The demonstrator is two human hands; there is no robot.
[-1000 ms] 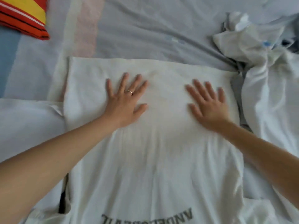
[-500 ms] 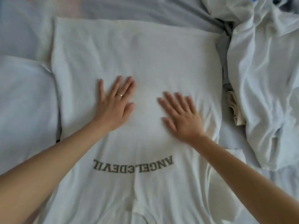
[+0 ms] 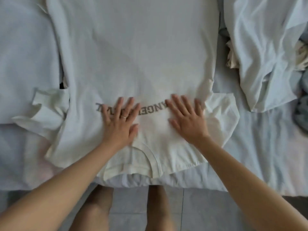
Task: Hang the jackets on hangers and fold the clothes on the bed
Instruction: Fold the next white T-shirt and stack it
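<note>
the bed (image 3: 253, 147) is carrying the white t-shirt (image 3: 141, 52), which is lying spread front up. a loose heap of clothes (image 3: 263, 47) is lying just beside it on the right. the sleeve (image 3: 48, 112) on the left is sitting crumpled. the left hand (image 3: 119, 125) and right hand (image 3: 187, 121) are pressing flat on the chest, fingers spread, gripping nothing. the collar (image 3: 150, 157) is sitting at the mattress edge. judged risks: folding over the bunched sleeve is likely trapping creases, and the collar end is liable to be sliding off.
</note>
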